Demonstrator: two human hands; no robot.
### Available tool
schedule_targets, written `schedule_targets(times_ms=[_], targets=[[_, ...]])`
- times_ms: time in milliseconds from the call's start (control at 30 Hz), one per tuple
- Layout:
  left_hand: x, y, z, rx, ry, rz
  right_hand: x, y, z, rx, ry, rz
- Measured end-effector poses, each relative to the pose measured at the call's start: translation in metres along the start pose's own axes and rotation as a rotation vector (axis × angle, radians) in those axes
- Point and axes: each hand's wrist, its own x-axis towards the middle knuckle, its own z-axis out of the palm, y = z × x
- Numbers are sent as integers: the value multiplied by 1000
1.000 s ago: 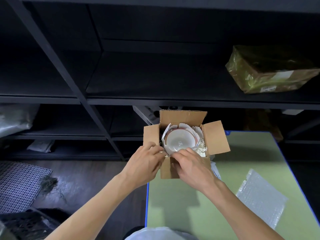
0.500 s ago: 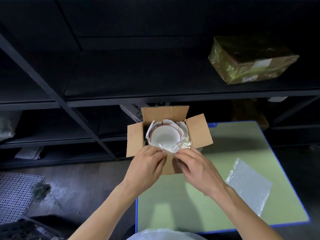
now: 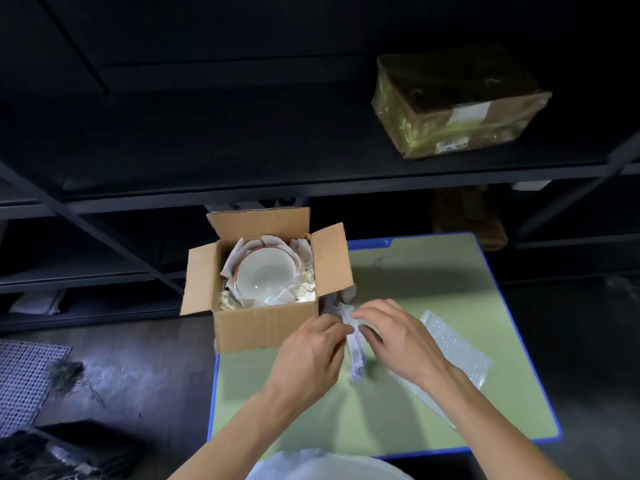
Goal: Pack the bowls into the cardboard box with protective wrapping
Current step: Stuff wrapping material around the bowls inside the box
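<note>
An open cardboard box (image 3: 265,323) stands on the far left corner of the green table (image 3: 398,403), its flaps up. Inside it a white bowl (image 3: 266,275) with a reddish rim lies in white wrapping paper (image 3: 303,249) and crumpled filler. Just right of the box, both hands hold a crumpled strip of white paper (image 3: 355,344) above the table. My left hand (image 3: 311,351) pinches the paper from the left. My right hand (image 3: 398,336) grips it from the right.
A sheet of bubble wrap (image 3: 453,351) lies on the table under my right wrist. Dark metal shelving (image 3: 242,188) rises right behind the box, with a taped brown parcel (image 3: 457,102) on an upper shelf. A white mesh mat (image 3: 24,379) lies on the floor at left.
Both hands left the box's near edge and moved right, and now hold a crumpled paper strip beside the box. The camera view shifted, so the box sits further left.
</note>
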Motion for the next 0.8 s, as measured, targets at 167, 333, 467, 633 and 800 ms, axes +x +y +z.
schedule_targets(times_ms=[167, 333, 467, 633, 800], targets=[[12, 15, 41, 26, -135, -102, 18, 51, 4, -51, -126, 39], [15, 21, 68, 66, -168, -219, 55, 69, 13, -149, -288, -34], [11, 23, 74, 72, -174, -305, 97, 69, 25, -247, -422, -50], [6, 20, 72, 36, -164, -406, 107, 74, 40, -261, -375, -66], [6, 14, 80, 65, -197, -435, 75, 91, 45, -267, -226, -31]])
